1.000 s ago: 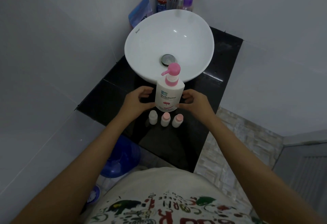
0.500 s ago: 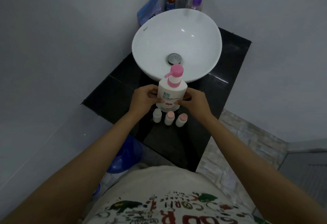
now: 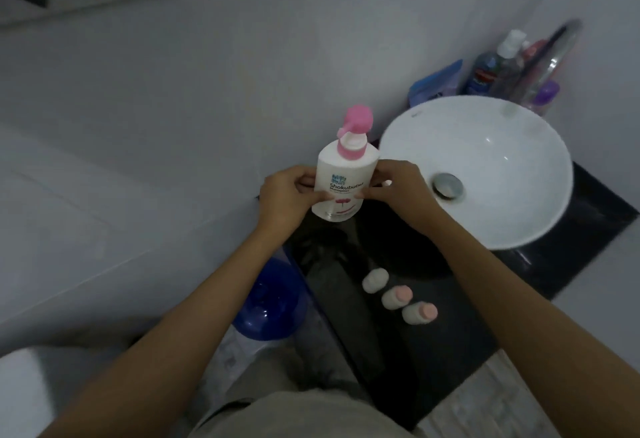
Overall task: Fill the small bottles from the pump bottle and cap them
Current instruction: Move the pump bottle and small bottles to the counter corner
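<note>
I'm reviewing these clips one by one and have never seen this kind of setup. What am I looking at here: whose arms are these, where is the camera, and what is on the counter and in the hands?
There is no machine: a person wears a wide-angle camera on the head, looking down at their own bare arms. This is the only view. The left hand and right hand grip a white pump bottle with a pink pump from either side. Whether its base rests on the black counter cannot be told. Three small bottles stand in a row on the counter, one with a white cap and two with pink ones. A white basin sits to the right, with toiletries behind it.
</note>
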The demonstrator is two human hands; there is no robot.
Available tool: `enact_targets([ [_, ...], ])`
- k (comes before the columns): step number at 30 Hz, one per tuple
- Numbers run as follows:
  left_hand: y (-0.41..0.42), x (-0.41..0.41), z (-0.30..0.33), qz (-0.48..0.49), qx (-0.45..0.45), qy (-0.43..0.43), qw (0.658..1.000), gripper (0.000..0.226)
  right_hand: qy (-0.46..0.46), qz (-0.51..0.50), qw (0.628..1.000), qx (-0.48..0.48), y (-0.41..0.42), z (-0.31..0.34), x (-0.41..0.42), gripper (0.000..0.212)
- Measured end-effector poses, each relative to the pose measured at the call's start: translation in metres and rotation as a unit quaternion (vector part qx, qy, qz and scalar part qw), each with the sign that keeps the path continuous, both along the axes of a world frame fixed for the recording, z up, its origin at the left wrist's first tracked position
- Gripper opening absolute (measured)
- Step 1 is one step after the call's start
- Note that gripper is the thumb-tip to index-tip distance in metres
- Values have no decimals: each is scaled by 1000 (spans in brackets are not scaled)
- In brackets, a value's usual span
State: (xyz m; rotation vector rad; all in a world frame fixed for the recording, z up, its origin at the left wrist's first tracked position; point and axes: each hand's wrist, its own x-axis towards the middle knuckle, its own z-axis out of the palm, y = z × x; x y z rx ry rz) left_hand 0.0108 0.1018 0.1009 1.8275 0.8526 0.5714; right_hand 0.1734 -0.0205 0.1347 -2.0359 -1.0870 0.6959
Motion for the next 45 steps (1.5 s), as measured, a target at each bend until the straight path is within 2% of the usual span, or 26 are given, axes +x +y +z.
enact_targets([
  [7,52,-13,-15,155,24,44,987,34,62,110,992,-8,106,-18,6,39],
  [16,80,-21,-34,253,-12,53,966,35,117,147,982,-4,162,-40,-4,48],
  [25,89,-18,-42,268,-18,48,962,35,112,125,985,26,177,-55,-7,45],
  [36,94,-23,-47,255,-16,50,965,43,130,112,985,17,181,-64,-11,45],
  [39,92,-34,-54,268,-36,55,961,39,128,83,988,2,170,-61,-17,47],
  [42,87,-52,-60,297,-26,67,952,26,170,55,984,-26,150,-49,-24,48],
  [45,67,-67,-60,318,-15,45,947,19,184,50,980,-53,110,-31,-31,44],
])
